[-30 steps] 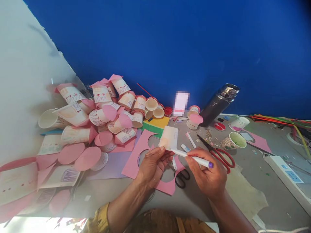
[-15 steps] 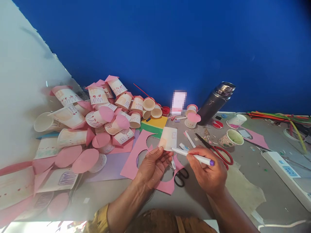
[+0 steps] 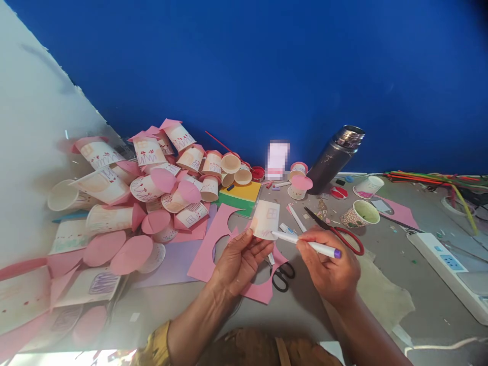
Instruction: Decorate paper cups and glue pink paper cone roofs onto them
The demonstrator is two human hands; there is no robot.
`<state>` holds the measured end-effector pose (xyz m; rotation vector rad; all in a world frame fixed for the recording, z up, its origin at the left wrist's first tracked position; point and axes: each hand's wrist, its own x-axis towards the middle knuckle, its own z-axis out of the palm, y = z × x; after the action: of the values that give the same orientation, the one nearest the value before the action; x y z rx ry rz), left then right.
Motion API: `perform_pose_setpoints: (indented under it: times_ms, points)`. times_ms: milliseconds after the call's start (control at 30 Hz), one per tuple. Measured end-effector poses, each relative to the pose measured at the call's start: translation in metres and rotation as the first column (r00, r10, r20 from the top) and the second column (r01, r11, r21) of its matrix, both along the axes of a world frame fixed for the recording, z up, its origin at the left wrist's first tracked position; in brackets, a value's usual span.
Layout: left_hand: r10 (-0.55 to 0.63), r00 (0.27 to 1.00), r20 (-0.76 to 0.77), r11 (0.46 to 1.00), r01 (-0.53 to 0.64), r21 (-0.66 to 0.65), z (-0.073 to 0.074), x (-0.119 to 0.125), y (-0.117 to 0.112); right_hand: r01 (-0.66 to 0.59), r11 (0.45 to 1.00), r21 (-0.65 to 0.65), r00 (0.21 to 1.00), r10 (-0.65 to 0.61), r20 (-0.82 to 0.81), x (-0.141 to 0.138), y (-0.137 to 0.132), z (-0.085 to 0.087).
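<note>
While left hand (image 3: 238,262) pinches cup (image 3: 266,219), marker (image 3: 307,245) tip touches it

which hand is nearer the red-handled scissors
Right. The right hand, holding a purple-capped marker, sits just beside the red-handled scissors, close to their handles. The left hand holds a paper cup farther off, across the marker.

No legible text or numbers; only scribbled marks on the paper cups (image 3: 147,151).
</note>
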<state>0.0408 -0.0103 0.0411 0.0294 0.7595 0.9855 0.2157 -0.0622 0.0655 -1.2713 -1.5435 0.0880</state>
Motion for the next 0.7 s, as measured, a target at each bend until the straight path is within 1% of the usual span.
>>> perform_pose_setpoints:
  times_ms: [133, 300, 433, 700]
  points:
    - [0.007, 1.000, -0.028, 0.998, -0.009, -0.066, 0.004, 0.001, 0.001, -0.010, 1.000, 0.003, 1.000, 0.010, 0.000, 0.002, -0.001, -0.002]
    - [0.022, 1.000, -0.020, 0.996, -0.024, -0.092, 0.003, 0.002, 0.002, -0.056, 0.998, 0.010, 0.998, 0.057, -0.031, 0.002, -0.002, -0.004]
    - [0.009, 1.000, -0.012, 0.992, -0.011, -0.124, 0.002, 0.002, 0.003, -0.031, 0.998, 0.058, 0.999, 0.033, -0.027, 0.004, -0.001, -0.006]
    - [-0.007, 1.000, -0.010, 0.986, 0.005, -0.169, 0.000, 0.001, 0.005, -0.074, 0.997, -0.009, 0.997, 0.074, -0.023, 0.009, -0.005, -0.013]
